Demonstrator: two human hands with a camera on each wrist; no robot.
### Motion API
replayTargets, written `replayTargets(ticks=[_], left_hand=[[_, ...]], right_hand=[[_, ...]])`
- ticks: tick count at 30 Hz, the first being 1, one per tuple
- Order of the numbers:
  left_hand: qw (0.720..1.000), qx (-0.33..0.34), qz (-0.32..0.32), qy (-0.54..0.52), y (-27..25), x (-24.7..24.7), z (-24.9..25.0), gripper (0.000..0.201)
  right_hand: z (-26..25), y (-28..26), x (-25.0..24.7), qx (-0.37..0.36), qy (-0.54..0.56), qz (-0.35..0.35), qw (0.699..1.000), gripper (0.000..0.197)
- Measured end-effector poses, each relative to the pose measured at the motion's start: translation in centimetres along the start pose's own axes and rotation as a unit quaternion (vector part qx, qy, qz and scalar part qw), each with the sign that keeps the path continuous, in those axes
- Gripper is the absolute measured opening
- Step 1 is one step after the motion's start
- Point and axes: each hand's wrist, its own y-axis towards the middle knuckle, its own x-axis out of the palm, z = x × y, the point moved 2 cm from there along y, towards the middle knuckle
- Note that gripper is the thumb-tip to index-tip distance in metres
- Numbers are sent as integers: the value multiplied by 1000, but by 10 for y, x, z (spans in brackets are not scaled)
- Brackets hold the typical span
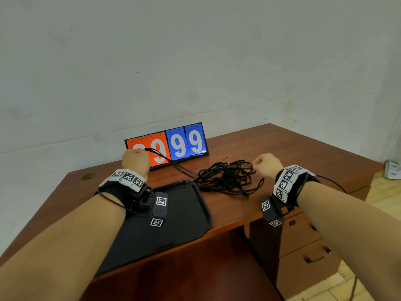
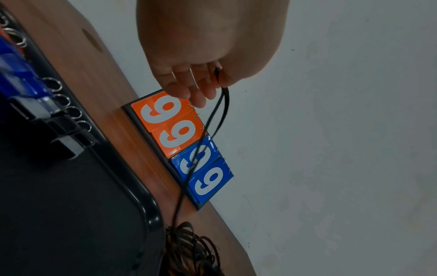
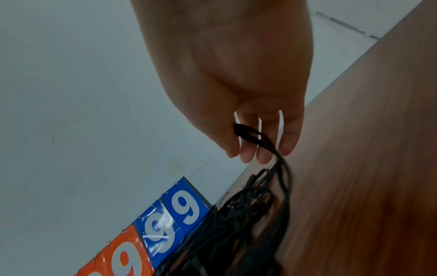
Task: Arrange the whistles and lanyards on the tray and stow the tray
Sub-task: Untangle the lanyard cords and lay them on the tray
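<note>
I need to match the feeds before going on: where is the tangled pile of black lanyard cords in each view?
Head: tangled pile of black lanyard cords lies mid-frame on the desk, right of the tray.
Left wrist: bottom edge, centre.
Right wrist: lower centre-right, blurred.
Shared landmark: orange and blue flip scoreboard.

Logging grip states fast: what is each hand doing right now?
Left hand: fingers pinch a black lanyard strand pulled up from the tangle.
Right hand: fingers pinch strands of the tangled lanyards.
</note>
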Motion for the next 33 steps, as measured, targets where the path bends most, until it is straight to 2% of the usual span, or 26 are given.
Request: replayTargets(ticks=[3, 8, 13, 16, 19, 23, 30, 33], left_hand=[[997, 39, -64, 21, -16, 3, 9, 17], [970, 79, -215, 80, -39, 14, 25, 8], [946, 119, -284, 104, -55, 15, 40, 9], [945, 132, -281, 106, -58, 5, 47, 8], [954, 132, -250, 101, -56, -17, 49, 8], [974, 112, -184, 65, -46, -58, 40, 7], [991, -29, -127, -16, -26, -137, -9, 6], [992, -61, -106, -15, -26, -161, -34, 4]], right_hand=[[-13, -3, 11, -27, -8, -30, 999, 27], [-71, -20, 29, -139, 31, -69, 987, 37], [-132, -45, 58, -223, 130, -154, 954, 68], [-167, -63, 69, -278, 151, -194, 928, 68], [-190, -78, 70, -314, 157, -190, 917, 45], [-201, -86, 77, -294, 161, -172, 926, 30], [-188, -96, 89, -223, 202, -207, 931, 21], [-178, -99, 90, -213, 196, -203, 936, 18]])
